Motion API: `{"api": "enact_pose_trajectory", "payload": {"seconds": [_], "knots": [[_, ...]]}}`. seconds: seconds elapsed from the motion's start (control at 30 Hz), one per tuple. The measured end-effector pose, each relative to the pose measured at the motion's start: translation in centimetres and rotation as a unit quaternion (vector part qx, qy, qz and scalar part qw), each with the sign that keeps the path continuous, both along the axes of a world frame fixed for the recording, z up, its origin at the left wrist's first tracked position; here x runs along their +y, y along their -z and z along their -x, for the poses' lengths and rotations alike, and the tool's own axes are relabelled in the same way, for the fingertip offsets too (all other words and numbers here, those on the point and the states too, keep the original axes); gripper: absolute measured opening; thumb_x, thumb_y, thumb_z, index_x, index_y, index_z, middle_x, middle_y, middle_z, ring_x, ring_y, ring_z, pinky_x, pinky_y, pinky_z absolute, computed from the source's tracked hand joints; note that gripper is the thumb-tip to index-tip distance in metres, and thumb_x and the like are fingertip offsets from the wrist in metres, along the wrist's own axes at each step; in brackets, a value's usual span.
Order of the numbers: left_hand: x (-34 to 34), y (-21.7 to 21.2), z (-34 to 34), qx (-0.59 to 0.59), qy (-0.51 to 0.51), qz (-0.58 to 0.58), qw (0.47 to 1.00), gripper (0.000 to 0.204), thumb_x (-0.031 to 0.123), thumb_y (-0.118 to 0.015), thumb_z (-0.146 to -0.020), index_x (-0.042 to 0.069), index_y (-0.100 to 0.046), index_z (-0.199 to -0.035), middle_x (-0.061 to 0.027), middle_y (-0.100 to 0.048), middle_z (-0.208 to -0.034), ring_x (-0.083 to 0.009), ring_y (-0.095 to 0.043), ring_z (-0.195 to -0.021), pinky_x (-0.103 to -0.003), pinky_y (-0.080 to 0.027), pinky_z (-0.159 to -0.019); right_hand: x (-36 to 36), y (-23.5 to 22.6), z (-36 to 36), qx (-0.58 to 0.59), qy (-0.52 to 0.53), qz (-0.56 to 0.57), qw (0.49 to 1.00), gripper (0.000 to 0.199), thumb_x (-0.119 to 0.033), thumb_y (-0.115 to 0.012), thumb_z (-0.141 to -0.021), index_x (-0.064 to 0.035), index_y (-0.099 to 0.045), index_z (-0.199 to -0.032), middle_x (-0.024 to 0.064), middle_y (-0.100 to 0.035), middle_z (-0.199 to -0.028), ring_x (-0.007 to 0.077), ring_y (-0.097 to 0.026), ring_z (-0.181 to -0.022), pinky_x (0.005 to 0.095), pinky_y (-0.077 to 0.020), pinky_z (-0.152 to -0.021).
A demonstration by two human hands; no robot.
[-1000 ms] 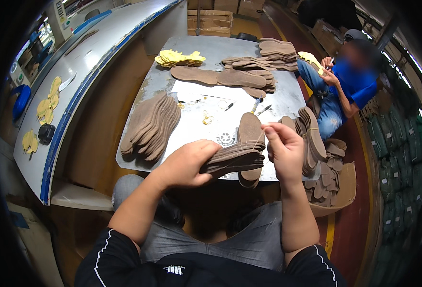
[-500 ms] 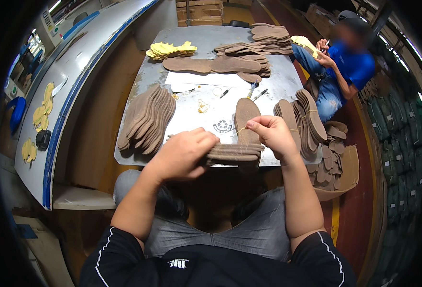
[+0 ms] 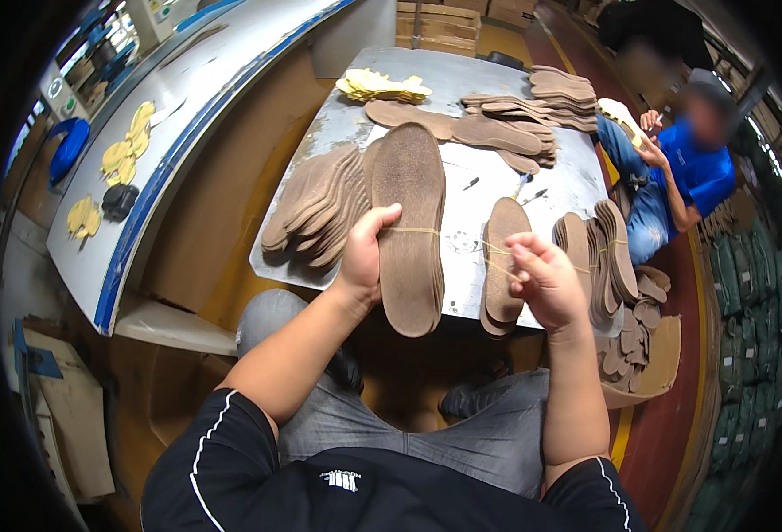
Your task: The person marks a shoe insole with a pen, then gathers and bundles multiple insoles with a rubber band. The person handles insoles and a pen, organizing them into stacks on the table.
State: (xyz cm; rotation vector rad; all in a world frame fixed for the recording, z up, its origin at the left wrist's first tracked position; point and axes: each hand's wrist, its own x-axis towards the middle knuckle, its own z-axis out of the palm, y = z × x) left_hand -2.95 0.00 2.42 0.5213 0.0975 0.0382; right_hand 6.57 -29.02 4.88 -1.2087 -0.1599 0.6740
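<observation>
My left hand (image 3: 366, 253) grips a thick bundle of brown insoles (image 3: 408, 226), held upright with its flat face toward me. A thin yellowish elastic band (image 3: 475, 244) runs across the bundle's middle and stretches right to my right hand (image 3: 541, 279), which pinches it with closed fingers. Just behind my right hand a smaller stack of brown insoles (image 3: 501, 257) lies on the grey metal table (image 3: 462, 191).
A fan of brown insoles (image 3: 315, 208) lies on the table's left; more piles (image 3: 506, 120) and yellow ones (image 3: 382, 86) at the back. Bundled insoles (image 3: 603, 257) and a box of them (image 3: 643, 355) stand right. A person in blue (image 3: 683, 168) sits beyond. A long bench (image 3: 143, 160) runs left.
The insole bundle, held flat and edge-on between both hands before, has been turned up to face me in my left hand. My right hand has come off it, pulling the band rightward.
</observation>
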Motion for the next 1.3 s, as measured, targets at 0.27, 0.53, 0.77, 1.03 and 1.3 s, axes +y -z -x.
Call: {"api": "enact_pose_trajectory", "payload": {"seconds": [0.27,0.53,0.77,1.03,1.3], "knots": [[1.2,2.5,-1.5,0.137,0.018,-0.095,0.986,0.044,0.033,-0.073,-0.111,0.001,-0.069,-0.142,-0.0169,-0.080,-0.125,-0.0298,-0.081,-0.108,-0.049,-0.068,-0.097,-4.2,1.0,-3.4,-0.226,0.183,0.152,0.945,0.022,-0.020,-0.079,-0.114,0.0003,-0.075,-0.121,-0.0016,-0.073,-0.087,0.0069,-0.066,-0.069,0.0246,-0.0510,-0.067],[0.3,5.9,-3.1,0.187,0.005,-0.251,0.950,0.054,0.031,-0.080,-0.112,-0.007,-0.065,-0.147,-0.0217,-0.078,-0.134,-0.0317,-0.079,-0.121,-0.049,-0.066,-0.105,-1.7,8.6,-4.0,-0.167,0.042,0.449,0.877,0.090,-0.062,-0.071,-0.114,0.0187,-0.057,-0.152,0.0312,-0.078,-0.125,0.0319,-0.078,-0.110,0.0437,-0.0631,-0.094],[-0.6,7.5,-3.5,0.201,0.018,-0.230,0.952,0.055,0.031,-0.076,-0.116,-0.010,-0.060,-0.148,-0.0249,-0.077,-0.135,-0.0352,-0.081,-0.117,-0.055,-0.068,-0.102,-3.0,8.1,-4.9,0.014,0.009,0.316,0.949,0.063,-0.041,-0.080,-0.110,0.0099,-0.068,-0.144,0.0207,-0.082,-0.121,0.0233,-0.081,-0.103,0.0356,-0.0648,-0.080],[-2.6,6.9,-2.7,0.208,0.068,-0.096,0.971,0.051,0.040,-0.076,-0.114,-0.002,-0.072,-0.143,-0.0184,-0.081,-0.129,-0.0288,-0.081,-0.116,-0.046,-0.066,-0.105,0.3,7.1,-1.5,0.140,0.065,0.064,0.986,0.043,-0.026,-0.070,-0.110,0.0016,-0.068,-0.143,0.0176,-0.081,-0.126,0.0302,-0.080,-0.109,0.0458,-0.0663,-0.098],[-3.6,5.6,-1.1,0.113,-0.016,-0.240,0.964,0.065,0.027,-0.081,-0.112,-0.005,-0.053,-0.161,-0.0210,-0.073,-0.146,-0.0283,-0.076,-0.129,-0.046,-0.065,-0.109,3.8,6.8,1.9,0.061,0.075,0.033,0.995,0.046,-0.021,-0.069,-0.110,-0.0013,-0.063,-0.151,0.0160,-0.076,-0.137,0.0280,-0.075,-0.124,0.0445,-0.0634,-0.107]]}}
